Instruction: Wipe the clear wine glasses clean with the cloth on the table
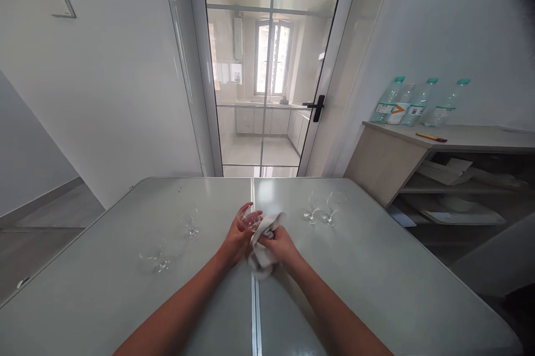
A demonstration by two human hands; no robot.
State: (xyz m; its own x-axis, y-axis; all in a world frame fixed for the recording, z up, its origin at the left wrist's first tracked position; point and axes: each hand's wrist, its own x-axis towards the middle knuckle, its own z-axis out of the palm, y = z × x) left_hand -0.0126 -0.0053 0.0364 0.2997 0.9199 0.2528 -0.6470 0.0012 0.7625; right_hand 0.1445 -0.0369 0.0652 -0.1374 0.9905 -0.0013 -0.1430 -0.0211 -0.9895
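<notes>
Over the middle seam of the table, my left hand (238, 236) is closed around the bowl of a clear wine glass (251, 219). My right hand (281, 243) grips a whitish cloth (263, 258), which bunches against the right side of that glass. The cloth hides the glass's stem and foot. Two upright stemmed glasses, one nearer (310, 215) and one beside it (330, 216), stand right of my hands. On the left are two more clear glasses, one farther back (192, 228) and one closer to me (161, 261); their outlines are faint.
The pale table (100, 300) has a seam down its middle. Beyond it is a glass door (267, 83) with a black handle (318, 108). At right, a wooden shelf unit (388, 161) bears several plastic bottles (418, 102) and a brush-like yellow tool (430, 137).
</notes>
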